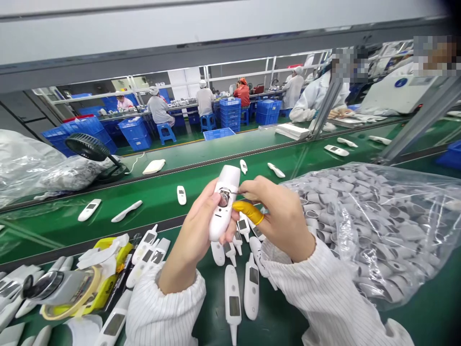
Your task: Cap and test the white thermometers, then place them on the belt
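My left hand [190, 235] is closed around a white ear thermometer [219, 227], held upright with its back toward me. The thermometer's battery compartment lies uncovered, and a round coin cell [224, 199] sits in it, with my left thumb at its edge. Pinched in my right hand [283, 211] is a thin metal tool [236, 193], its tip at the compartment's right side; most of it is hidden by my fingers. A yellow finger cot [249, 212] covers my right thumb. Below my hands, several thermometers [233, 288] with small screens lie on the green bench.
Right of my hands, a clear plastic bag [345, 230] bulges with grey caps. A yellow tray [108, 288], tape roll [46, 311] and more thermometers crowd the left. Ahead runs a green conveyor belt [212, 180] carrying spaced thermometers. Beyond stand a black fan [88, 146] and a co-worker's sleeve [304, 110].
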The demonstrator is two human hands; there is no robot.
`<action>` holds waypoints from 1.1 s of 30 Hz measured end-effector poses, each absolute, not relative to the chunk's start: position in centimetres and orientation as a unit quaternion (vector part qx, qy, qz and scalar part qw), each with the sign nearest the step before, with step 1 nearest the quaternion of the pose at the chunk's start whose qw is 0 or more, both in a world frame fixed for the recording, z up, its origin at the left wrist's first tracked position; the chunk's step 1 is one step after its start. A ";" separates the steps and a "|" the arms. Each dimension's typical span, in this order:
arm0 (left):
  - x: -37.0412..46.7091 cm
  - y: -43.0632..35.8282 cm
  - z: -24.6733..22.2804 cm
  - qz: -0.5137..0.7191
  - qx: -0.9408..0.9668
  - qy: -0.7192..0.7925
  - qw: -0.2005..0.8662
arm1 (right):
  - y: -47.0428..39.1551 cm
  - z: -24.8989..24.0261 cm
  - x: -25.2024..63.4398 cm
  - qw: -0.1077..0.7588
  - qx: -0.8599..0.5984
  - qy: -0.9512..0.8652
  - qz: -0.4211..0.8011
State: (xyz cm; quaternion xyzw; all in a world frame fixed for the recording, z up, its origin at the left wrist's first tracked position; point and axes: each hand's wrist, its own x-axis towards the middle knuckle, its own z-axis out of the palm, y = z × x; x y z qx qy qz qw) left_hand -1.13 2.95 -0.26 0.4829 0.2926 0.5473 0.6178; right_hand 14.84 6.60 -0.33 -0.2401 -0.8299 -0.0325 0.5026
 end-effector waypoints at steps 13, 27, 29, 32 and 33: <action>-0.8 2.5 -0.5 0.523 0.506 0.272 0.630 | 5.8 -0.9 14.5 0.640 -0.217 -0.737 -0.014; 1.0 1.3 -1.6 0.546 0.595 0.398 0.436 | 5.8 -0.6 14.0 0.590 -0.219 -0.756 0.180; 1.3 1.2 -1.8 0.535 0.610 0.408 0.418 | 6.1 -0.2 14.1 0.565 -0.246 -0.697 0.367; 1.5 1.2 -1.9 0.517 0.626 0.446 0.375 | 6.3 -0.1 14.0 0.490 -0.269 -0.640 0.527; 1.6 1.1 -1.9 0.508 0.632 0.459 0.363 | 6.2 -0.1 13.9 0.475 -0.275 -0.630 0.550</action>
